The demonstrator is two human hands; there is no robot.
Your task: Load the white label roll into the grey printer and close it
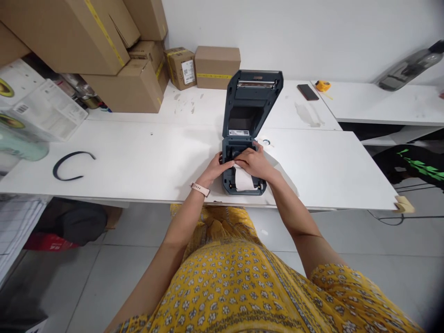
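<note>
A dark blue-grey label printer [229,186] stands at the table's front edge with its lid [255,99] raised. White label paper [244,179] hangs over the front of its open bay. My left hand [214,169] grips the printer's left side, fingers at the outer wall and thumb reaching in to the top of the paper. Over the bay, my right hand [255,162] has its fingers curled together at the paper's upper end, meeting the left thumb. Both hands partly hide the inside of the bay.
Cardboard boxes [218,67] are stacked at the back left. A black headband [71,155] lies on the white table [166,157]. At the back right are a phone [307,92], a yellow tape measure [323,85] and a grey bottle [409,69]. A small ring [266,142] lies beside the printer.
</note>
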